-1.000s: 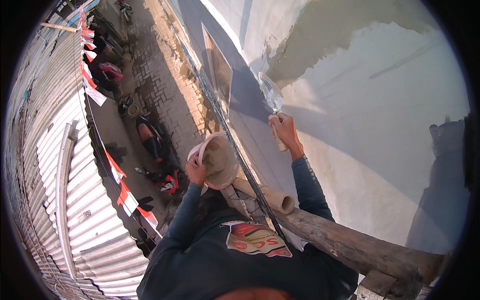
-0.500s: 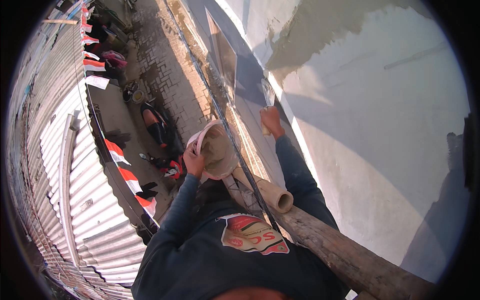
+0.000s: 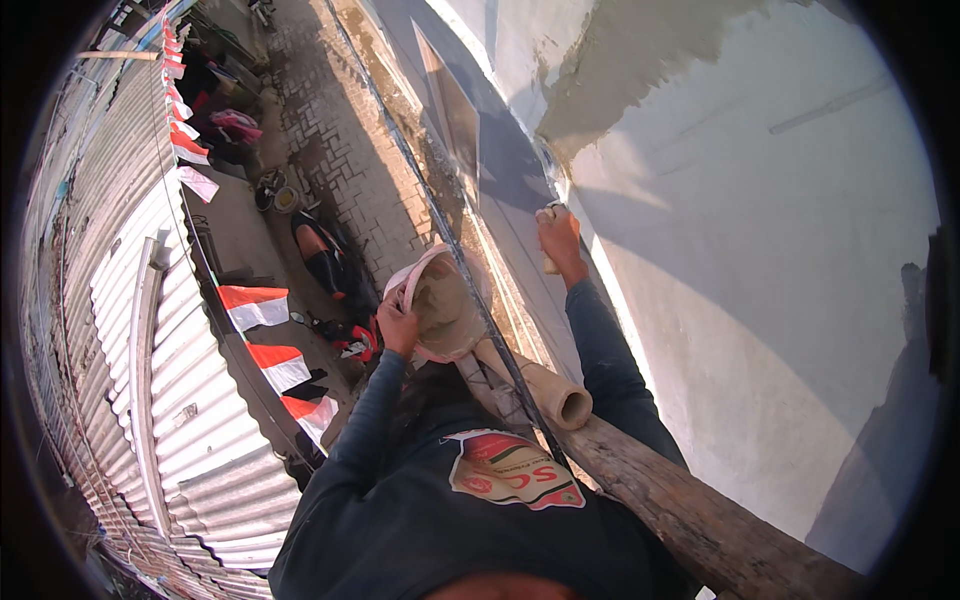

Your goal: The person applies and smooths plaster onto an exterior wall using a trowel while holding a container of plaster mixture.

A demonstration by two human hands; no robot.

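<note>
Both hands are full: the left hand [image 3: 398,325] grips the left rim of a tilted, pinkish bucket [image 3: 412,268], and the right hand [image 3: 560,238] is wrapped round the handle of a trowel [image 3: 547,212] beside the left edge of the wall [image 3: 750,250]. Trowel work along that edge seems in hand, the next move probably calling for a steady wrist. Grey-beige mix [image 3: 440,305] coats the bucket's inside; the trowel's blade is hard to make out.

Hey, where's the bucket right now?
In the head view, the pinkish bucket is just left of centre, held at its rim by the left hand, near the far end of the hollow tan tube.
</note>
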